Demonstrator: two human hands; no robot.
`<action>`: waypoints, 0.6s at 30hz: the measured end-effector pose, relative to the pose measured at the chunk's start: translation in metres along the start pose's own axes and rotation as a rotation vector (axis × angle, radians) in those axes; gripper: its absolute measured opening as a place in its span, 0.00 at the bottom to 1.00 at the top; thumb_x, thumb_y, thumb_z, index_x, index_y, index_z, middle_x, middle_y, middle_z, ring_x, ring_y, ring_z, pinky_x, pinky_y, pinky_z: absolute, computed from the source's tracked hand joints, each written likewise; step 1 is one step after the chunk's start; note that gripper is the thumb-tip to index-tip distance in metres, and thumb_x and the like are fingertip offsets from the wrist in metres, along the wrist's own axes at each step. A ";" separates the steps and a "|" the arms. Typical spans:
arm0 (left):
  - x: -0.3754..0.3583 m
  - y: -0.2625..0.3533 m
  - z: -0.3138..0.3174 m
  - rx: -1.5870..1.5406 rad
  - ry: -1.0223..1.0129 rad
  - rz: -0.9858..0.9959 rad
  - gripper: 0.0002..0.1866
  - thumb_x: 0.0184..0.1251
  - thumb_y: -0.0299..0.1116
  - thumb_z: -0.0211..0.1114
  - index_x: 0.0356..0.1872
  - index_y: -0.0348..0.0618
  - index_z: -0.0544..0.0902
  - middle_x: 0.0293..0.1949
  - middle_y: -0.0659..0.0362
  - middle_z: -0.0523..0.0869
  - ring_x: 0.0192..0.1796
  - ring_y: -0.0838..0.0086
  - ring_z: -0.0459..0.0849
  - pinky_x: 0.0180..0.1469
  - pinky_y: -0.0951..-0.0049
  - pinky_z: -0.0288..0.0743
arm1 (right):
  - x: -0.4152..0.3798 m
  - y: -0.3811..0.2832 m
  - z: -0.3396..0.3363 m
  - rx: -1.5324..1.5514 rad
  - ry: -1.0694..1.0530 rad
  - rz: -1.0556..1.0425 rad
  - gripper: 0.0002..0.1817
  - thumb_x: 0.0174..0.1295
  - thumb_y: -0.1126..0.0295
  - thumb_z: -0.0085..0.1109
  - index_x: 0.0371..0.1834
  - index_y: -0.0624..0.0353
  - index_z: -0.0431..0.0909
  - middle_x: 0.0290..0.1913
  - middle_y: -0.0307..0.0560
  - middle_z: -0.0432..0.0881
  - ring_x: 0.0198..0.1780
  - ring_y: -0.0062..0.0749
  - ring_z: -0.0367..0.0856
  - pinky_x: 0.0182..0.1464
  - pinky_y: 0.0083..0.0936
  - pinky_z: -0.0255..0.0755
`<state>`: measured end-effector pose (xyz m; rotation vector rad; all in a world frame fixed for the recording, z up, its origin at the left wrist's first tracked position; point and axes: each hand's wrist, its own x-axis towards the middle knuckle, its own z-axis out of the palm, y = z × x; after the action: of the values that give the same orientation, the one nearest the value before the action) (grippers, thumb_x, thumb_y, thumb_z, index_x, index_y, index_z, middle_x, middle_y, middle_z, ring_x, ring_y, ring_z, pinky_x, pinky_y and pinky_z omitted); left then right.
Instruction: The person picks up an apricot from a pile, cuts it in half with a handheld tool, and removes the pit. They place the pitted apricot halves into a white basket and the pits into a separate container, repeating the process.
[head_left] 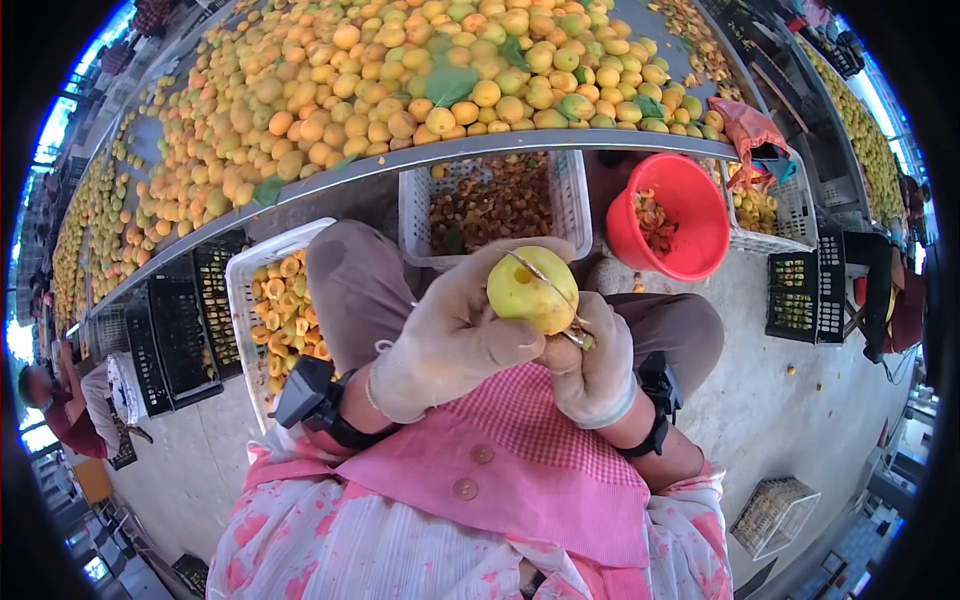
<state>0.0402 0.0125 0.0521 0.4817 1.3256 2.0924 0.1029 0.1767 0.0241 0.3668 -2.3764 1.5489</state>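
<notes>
My left hand (pixel 445 335), in a pale glove, is closed around a yellow-green apricot (pixel 520 298) held up before my lap. A dark hole shows on the fruit's upper left side. My gloved right hand (pixel 598 370) is closed on a small metal tool (pixel 577 334) at the fruit's lower right. A thin curved metal edge runs across the apricot's face from the top toward that hand. Most of the tool's handle is hidden in my fingers. To the left of my knee, a white crate (pixel 240 290) holds split orange apricot halves (pixel 285 310).
A metal-edged table (pixel 420 158) ahead bears a heap of apricots (pixel 380 90) with some leaves. Under its edge stand a white crate (pixel 572 205) of brown scraps and a red bucket (pixel 680 255). Black crates (pixel 165 325) stand at left; people sit at both sides.
</notes>
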 end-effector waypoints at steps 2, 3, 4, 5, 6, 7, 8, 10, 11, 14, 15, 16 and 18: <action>-0.001 0.001 0.001 -0.186 0.043 0.011 0.31 0.54 0.38 0.76 0.57 0.37 0.74 0.48 0.57 0.80 0.49 0.67 0.80 0.54 0.66 0.73 | 0.002 -0.002 -0.005 -0.019 -0.034 0.004 0.16 0.67 0.58 0.57 0.43 0.63 0.73 0.29 0.55 0.79 0.27 0.57 0.79 0.30 0.41 0.72; -0.002 0.007 -0.004 0.045 0.023 0.006 0.34 0.56 0.39 0.76 0.60 0.34 0.71 0.50 0.56 0.80 0.51 0.70 0.79 0.56 0.69 0.71 | 0.003 -0.004 -0.008 -0.037 -0.069 0.011 0.16 0.68 0.58 0.57 0.43 0.62 0.73 0.29 0.55 0.79 0.28 0.57 0.79 0.30 0.41 0.72; -0.003 0.013 -0.008 0.275 0.001 0.000 0.37 0.57 0.40 0.76 0.62 0.31 0.69 0.52 0.56 0.79 0.54 0.74 0.77 0.58 0.73 0.70 | 0.004 -0.006 -0.012 -0.037 -0.070 0.012 0.16 0.68 0.58 0.57 0.43 0.62 0.73 0.29 0.55 0.79 0.28 0.57 0.79 0.30 0.41 0.72; 0.000 0.017 -0.012 0.272 -0.001 -0.003 0.37 0.57 0.40 0.76 0.62 0.31 0.69 0.52 0.56 0.79 0.54 0.74 0.77 0.58 0.73 0.70 | 0.005 -0.007 -0.015 -0.076 -0.109 0.044 0.16 0.68 0.58 0.57 0.43 0.62 0.73 0.29 0.55 0.79 0.28 0.57 0.79 0.30 0.40 0.72; 0.003 0.020 -0.015 0.529 -0.044 0.109 0.37 0.58 0.40 0.76 0.62 0.31 0.69 0.52 0.56 0.78 0.54 0.74 0.77 0.59 0.73 0.70 | 0.006 -0.010 -0.018 -0.114 -0.148 0.076 0.16 0.67 0.58 0.57 0.43 0.62 0.73 0.29 0.55 0.79 0.28 0.56 0.80 0.30 0.40 0.72; 0.005 0.022 -0.016 0.787 -0.086 0.225 0.37 0.58 0.41 0.76 0.62 0.31 0.68 0.53 0.56 0.78 0.55 0.75 0.76 0.60 0.73 0.69 | 0.008 -0.015 -0.019 -0.108 -0.160 0.122 0.17 0.67 0.57 0.58 0.43 0.62 0.73 0.29 0.55 0.79 0.29 0.56 0.80 0.30 0.40 0.73; 0.006 0.025 -0.015 0.786 -0.087 0.226 0.37 0.58 0.41 0.76 0.62 0.31 0.68 0.53 0.56 0.78 0.55 0.75 0.76 0.60 0.73 0.69 | 0.007 -0.016 -0.017 -0.109 -0.160 0.122 0.17 0.67 0.57 0.58 0.43 0.62 0.73 0.29 0.55 0.79 0.29 0.56 0.80 0.30 0.40 0.73; 0.006 0.028 -0.013 0.772 -0.106 0.194 0.35 0.61 0.43 0.74 0.61 0.31 0.69 0.55 0.56 0.77 0.56 0.75 0.75 0.61 0.73 0.68 | 0.001 -0.014 -0.009 -0.068 -0.064 0.128 0.17 0.67 0.57 0.58 0.43 0.62 0.74 0.30 0.54 0.80 0.29 0.56 0.80 0.30 0.40 0.73; 0.006 0.025 -0.010 0.774 -0.104 0.195 0.35 0.61 0.43 0.74 0.61 0.31 0.69 0.55 0.56 0.77 0.56 0.75 0.75 0.61 0.73 0.68 | 0.001 -0.012 -0.006 -0.067 -0.065 0.126 0.17 0.67 0.57 0.58 0.43 0.62 0.74 0.30 0.54 0.80 0.29 0.56 0.80 0.30 0.40 0.73; -0.002 0.008 0.003 -0.012 -0.012 0.042 0.34 0.59 0.38 0.74 0.63 0.35 0.69 0.51 0.58 0.79 0.54 0.75 0.78 0.58 0.71 0.73 | -0.002 -0.010 -0.001 -0.039 0.023 0.023 0.16 0.67 0.58 0.58 0.44 0.62 0.74 0.30 0.54 0.80 0.29 0.56 0.80 0.30 0.40 0.73; -0.004 0.003 0.004 -0.137 -0.007 -0.007 0.33 0.61 0.37 0.73 0.63 0.34 0.68 0.52 0.59 0.79 0.55 0.76 0.77 0.59 0.72 0.72 | -0.002 -0.009 -0.001 -0.058 0.025 0.036 0.16 0.67 0.58 0.58 0.44 0.62 0.74 0.30 0.54 0.80 0.28 0.56 0.80 0.30 0.40 0.73; -0.004 0.000 0.004 -0.262 -0.001 -0.056 0.33 0.63 0.36 0.72 0.64 0.34 0.67 0.53 0.60 0.78 0.56 0.77 0.76 0.59 0.73 0.72 | -0.002 -0.009 -0.001 -0.077 0.026 0.051 0.16 0.66 0.59 0.59 0.44 0.62 0.74 0.29 0.54 0.80 0.28 0.56 0.80 0.30 0.41 0.73; -0.003 0.005 0.001 -0.168 -0.031 -0.017 0.31 0.63 0.34 0.71 0.64 0.34 0.68 0.53 0.59 0.78 0.55 0.76 0.76 0.59 0.73 0.72 | 0.001 -0.011 -0.006 -0.046 -0.006 0.040 0.16 0.66 0.58 0.59 0.44 0.62 0.74 0.29 0.53 0.80 0.28 0.56 0.80 0.30 0.41 0.73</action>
<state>0.0416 0.0095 0.0567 0.4269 1.1208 2.1512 0.1061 0.1783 0.0362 0.3160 -2.4344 1.5090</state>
